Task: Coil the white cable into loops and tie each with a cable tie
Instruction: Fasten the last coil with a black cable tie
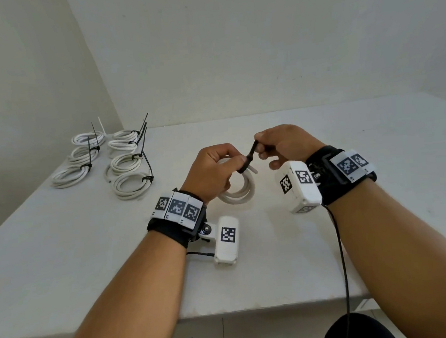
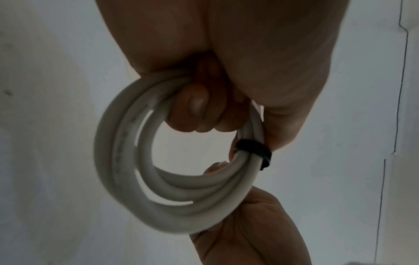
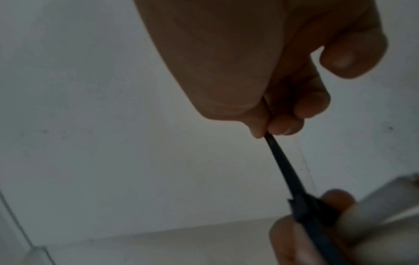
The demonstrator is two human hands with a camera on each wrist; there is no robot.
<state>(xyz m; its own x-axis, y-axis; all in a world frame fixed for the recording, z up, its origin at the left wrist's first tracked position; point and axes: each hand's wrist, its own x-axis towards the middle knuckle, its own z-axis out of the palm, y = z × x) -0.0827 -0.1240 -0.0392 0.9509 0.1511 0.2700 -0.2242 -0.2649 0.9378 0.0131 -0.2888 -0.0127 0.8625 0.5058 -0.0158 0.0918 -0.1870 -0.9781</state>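
A white cable coil (image 1: 241, 191) hangs above the table's middle, held by my left hand (image 1: 213, 167) with fingers curled through the loops (image 2: 127, 161). A black cable tie (image 1: 250, 155) is wrapped round the coil's strands (image 2: 254, 146). My right hand (image 1: 281, 143) pinches the tie's tail (image 3: 281, 161) between thumb and forefinger, just right of the left hand. The tail runs taut down to the tie's head (image 3: 306, 206) beside the left fingers. A short cable end (image 1: 253, 169) sticks out past the tie.
Several tied white coils (image 1: 102, 163) with black ties sticking up lie at the table's (image 1: 375, 139) back left, near the wall corner. The table's front edge runs just under my forearms. A black wire (image 1: 341, 253) hangs from my right wrist.
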